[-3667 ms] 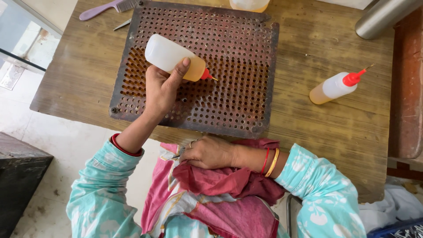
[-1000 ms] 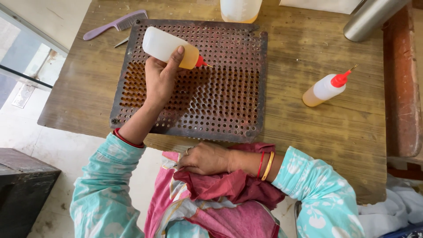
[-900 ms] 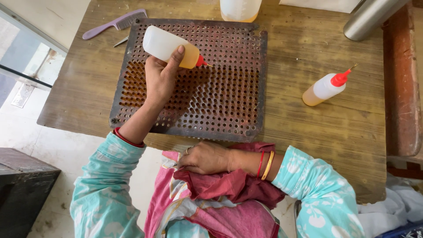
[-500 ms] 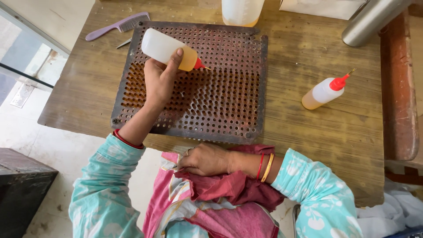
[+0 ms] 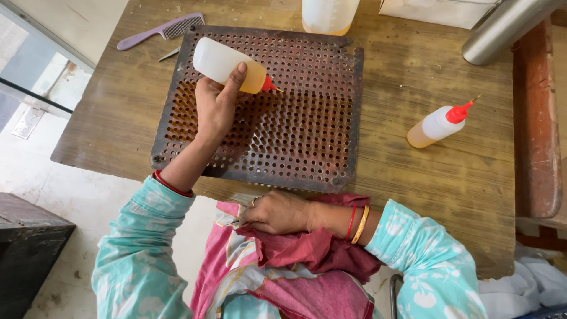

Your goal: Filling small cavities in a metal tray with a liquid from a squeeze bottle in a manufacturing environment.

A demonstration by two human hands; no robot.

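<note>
Squeezing the translucent plastic squeeze bottle with amber liquid and a red nozzle, your left hand wraps it, fingers pressed around its body, tip over the rusty perforated metal tray. Tilt further and liquid may flood neighbouring holes. Your right hand rests loosely curled on pink cloth at 6 o'clock. A second, smaller red-capped bottle lies at 3 o'clock, unlabelled.

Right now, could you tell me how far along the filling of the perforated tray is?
The holes on the left part of the perforated metal tray look amber, seemingly filled; the rest look dark. In hand: the left hand tips a squeeze bottle, its red nozzle over the upper middle rows. The right hand rests on cloth at the table edge. A second bottle lies unused.
</note>
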